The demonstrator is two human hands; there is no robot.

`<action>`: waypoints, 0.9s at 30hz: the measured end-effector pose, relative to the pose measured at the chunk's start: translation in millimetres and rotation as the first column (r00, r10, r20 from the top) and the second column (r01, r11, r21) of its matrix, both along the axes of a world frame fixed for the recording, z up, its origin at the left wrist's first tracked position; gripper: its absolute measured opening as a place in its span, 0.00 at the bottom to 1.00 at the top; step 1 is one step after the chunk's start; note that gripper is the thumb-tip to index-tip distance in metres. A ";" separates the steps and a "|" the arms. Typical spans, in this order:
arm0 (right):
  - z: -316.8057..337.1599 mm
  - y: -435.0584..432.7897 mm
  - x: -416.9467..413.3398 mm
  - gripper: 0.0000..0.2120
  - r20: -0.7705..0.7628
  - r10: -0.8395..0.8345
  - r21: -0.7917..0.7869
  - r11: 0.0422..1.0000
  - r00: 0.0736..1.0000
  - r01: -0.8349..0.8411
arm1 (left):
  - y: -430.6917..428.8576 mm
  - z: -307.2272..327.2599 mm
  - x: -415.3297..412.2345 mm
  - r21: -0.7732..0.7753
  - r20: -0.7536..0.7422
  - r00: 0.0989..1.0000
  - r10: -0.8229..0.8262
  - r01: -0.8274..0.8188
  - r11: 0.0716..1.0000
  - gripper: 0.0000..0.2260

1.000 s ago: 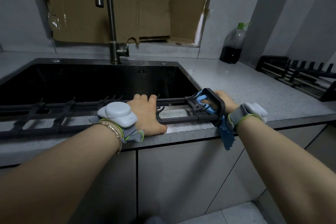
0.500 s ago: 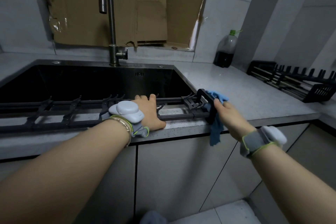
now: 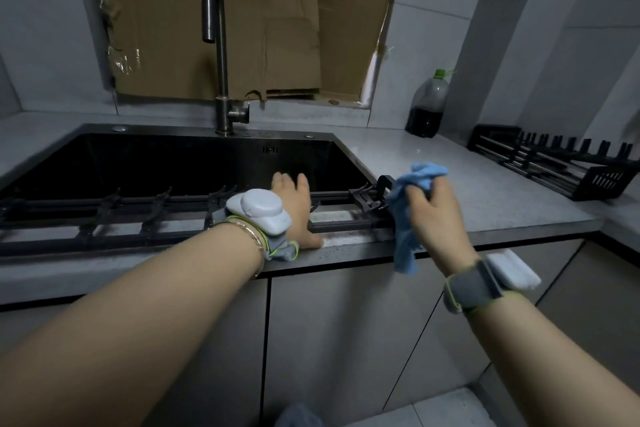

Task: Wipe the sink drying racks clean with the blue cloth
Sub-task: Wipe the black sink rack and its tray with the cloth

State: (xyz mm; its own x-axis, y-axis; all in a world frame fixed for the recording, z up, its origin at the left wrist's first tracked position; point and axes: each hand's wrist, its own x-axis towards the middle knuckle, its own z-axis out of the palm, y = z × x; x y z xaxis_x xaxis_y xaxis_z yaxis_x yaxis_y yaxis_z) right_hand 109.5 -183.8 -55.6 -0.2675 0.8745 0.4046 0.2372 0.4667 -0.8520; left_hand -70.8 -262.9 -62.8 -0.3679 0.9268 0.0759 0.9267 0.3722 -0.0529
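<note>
A long black drying rack (image 3: 114, 215) lies across the front rim of the dark sink (image 3: 180, 163). My left hand (image 3: 294, 208) rests flat on the rack's right part, fingers reaching over its far bar and thumb on the counter edge. My right hand (image 3: 433, 211) grips the blue cloth (image 3: 405, 215) just past the rack's right end piece (image 3: 384, 184); the cloth bunches above my fingers and hangs down over the counter's front edge. A second black drying rack (image 3: 554, 163) sits on the counter at the far right.
A tall faucet (image 3: 218, 45) stands behind the sink. A plastic bottle (image 3: 427, 107) of dark liquid stands in the back right corner. Cardboard (image 3: 242, 28) covers the window. The grey counter (image 3: 467, 191) runs right; cabinet doors (image 3: 346, 340) are below.
My right hand has lifted the cloth off the rack's right end and drawn back to the right of it. The left hand stays on the rack. The view tilted up slightly.
</note>
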 end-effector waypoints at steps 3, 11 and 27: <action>0.6 -10.2 -20.2 0.14 0.180 0.035 0.164 0.984 0.983 -0.065 | -15.6 27.1 -15.6 0.054 -0.069 0.996 -0.053 0.057 0.997 0.54; 21.4 -20.3 -64.0 0.12 0.154 0.112 0.022 0.993 0.982 -0.117 | -60.5 5.5 -72.1 -0.064 0.218 0.970 0.108 -0.096 0.993 0.52; 4.6 -25.0 -95.4 0.08 0.786 -0.016 0.315 0.870 0.619 -0.378 | -68.4 -10.9 -74.1 0.155 0.357 0.931 0.081 -0.144 0.977 0.48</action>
